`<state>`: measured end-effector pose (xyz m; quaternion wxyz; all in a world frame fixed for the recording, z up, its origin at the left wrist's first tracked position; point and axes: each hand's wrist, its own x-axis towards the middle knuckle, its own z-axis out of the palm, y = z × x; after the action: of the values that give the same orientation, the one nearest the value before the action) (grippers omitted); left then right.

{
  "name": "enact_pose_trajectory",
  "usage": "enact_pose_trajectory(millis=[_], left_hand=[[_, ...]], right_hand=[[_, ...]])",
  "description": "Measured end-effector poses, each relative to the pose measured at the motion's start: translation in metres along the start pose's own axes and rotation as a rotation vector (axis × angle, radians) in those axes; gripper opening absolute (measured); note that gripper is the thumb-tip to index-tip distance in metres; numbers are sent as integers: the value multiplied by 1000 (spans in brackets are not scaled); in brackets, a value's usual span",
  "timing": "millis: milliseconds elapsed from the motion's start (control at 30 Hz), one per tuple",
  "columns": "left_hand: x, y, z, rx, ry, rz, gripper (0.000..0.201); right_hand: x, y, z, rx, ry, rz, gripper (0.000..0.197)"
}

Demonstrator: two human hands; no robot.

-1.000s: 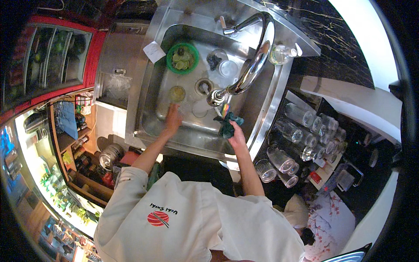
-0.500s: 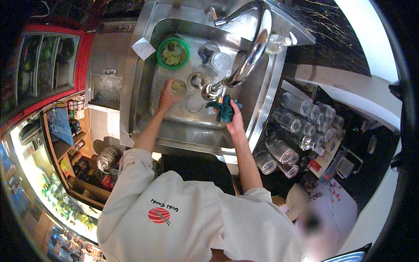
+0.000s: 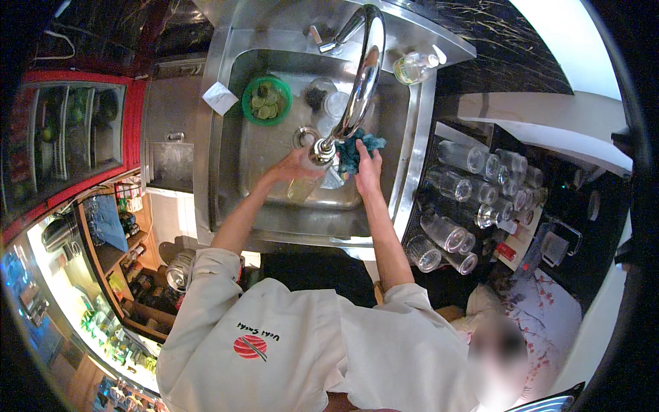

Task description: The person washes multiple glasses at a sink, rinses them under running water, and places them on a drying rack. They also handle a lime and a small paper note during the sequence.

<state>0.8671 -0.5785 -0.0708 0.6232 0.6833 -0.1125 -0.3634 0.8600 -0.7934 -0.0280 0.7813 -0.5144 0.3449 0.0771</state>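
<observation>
From where I stand, the left hand (image 3: 294,167) grasps a pale-tinted glass (image 3: 301,189) at six o'clock in the sink (image 3: 252,147), right beside the tap head (image 3: 321,151), which hides some fingers; likely it's tucked there to be within the water's reach. The right hand's (image 3: 368,172) grip is closed on a teal cloth (image 3: 361,152) at three o'clock, bunched, I'd guess, for easy handling. A green basket (image 3: 246,103) at ten o'clock seems parked aside, containing lime slices (image 3: 266,110).
</observation>
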Motion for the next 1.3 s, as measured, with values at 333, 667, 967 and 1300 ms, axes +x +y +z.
enact_pose_trajectory(millis=[333,667,967,1300], left_hand=[[8,-39,2,-917,-256,-385,40],[-11,-48,-6,-890,-516,-585,42],[-8,-2,4,489,-307,-42,72],[4,43,-34,61,-495,-279,74]], right_hand=[[27,34,-27,-20,240,-238,27],[12,39,8,-1048,-231,93,51],[-14,20,29,-207,-555,778,40],[-11,44,22,-1359,-899,-422,40]])
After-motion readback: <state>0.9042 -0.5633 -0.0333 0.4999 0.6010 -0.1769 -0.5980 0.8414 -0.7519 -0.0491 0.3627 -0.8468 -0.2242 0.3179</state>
